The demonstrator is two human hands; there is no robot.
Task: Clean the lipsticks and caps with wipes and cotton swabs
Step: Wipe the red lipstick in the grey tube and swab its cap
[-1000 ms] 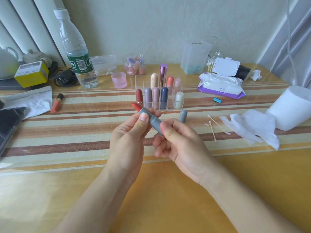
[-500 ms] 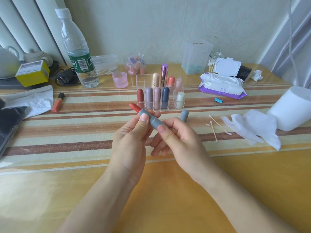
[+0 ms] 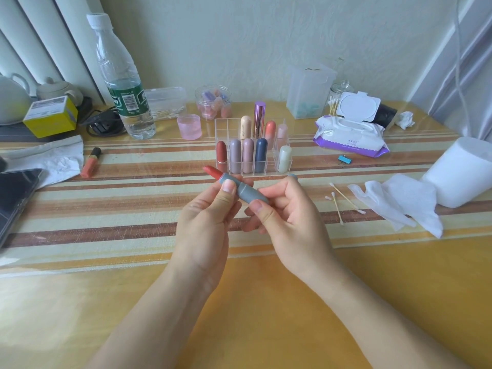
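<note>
An uncapped grey lipstick (image 3: 246,191) with a red tip lies tilted between both hands above the table. My left hand (image 3: 206,222) pinches its upper part near the red tip. My right hand (image 3: 290,222) grips its grey base. The grey cap (image 3: 292,177) stands behind my right hand, only its top showing. A clear organizer (image 3: 283,145) beyond the hands holds several capped lipsticks. Several cotton swabs (image 3: 339,198) and a crumpled white wipe (image 3: 399,201) lie to the right. An open purple pack of wipes (image 3: 348,134) sits at the back right.
A water bottle (image 3: 122,83), a pink cup (image 3: 189,127) and a jar of small items (image 3: 213,102) stand at the back. A paper roll (image 3: 463,174) is at the right edge. A red lip gloss (image 3: 90,162), tissue (image 3: 50,158) and a dark tablet (image 3: 13,193) lie left.
The lipstick's red tip has risen slightly out of the tube. My right hand now covers most of the grey cap behind it. Both hands stay on the lipstick.
</note>
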